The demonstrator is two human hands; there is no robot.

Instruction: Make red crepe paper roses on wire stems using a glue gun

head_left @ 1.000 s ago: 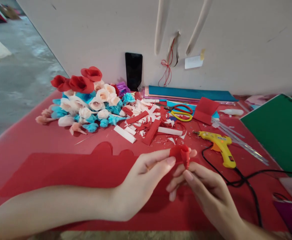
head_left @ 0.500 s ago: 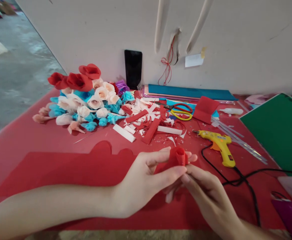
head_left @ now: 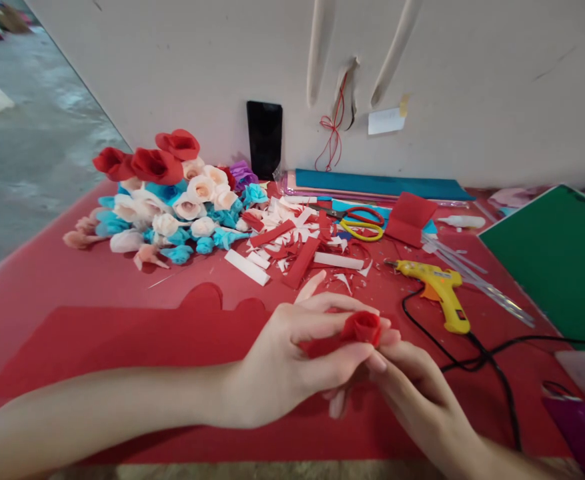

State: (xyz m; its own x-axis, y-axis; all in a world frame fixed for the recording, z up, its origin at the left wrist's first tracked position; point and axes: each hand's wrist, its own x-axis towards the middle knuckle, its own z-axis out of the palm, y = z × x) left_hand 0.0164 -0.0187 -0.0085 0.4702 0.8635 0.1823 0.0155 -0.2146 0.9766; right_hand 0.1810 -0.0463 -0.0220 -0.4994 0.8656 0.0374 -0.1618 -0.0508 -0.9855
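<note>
Left hand point(head_left: 292, 360) and right hand point(head_left: 417, 393) pinching rolled red paper point(head_left: 363, 328) between fingertips, above red table point(head_left: 197, 440); right grip partly hidden, probably at paper's base. Glue gun point(head_left: 439, 288) nearby.

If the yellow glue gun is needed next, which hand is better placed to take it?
Probably the right hand: it is nearer the yellow glue gun. The left hand is farther away, and its fingers wrap the red rolled paper.

L hand point(head_left: 292, 360) w/ fingers curled, R hand point(head_left: 417, 393) pinching beside it, forearms angled inward
</note>
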